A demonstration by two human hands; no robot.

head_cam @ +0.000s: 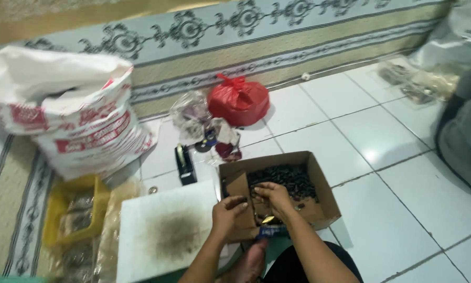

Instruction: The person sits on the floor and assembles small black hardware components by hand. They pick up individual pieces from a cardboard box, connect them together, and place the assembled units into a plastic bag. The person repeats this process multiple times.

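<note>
Landmark: cardboard box, open-topped, brown, being kept on the white tiled floor. Left of the box, a white printed sack, a yellow tray and a smudged white board are being seen. Behind the box, a red tied bag is sitting. Inside the box, a heap of small dark pieces is being held. Left hand is being curled narrow at the box's near-left flap, small dark piece pinched. Right hand is being arched over the heap, fingers closed; contents can't be told.

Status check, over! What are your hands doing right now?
Left hand on flap of brown cardboard box. Right hand pinching small dark pieces inside. Nothing blocking.
</note>
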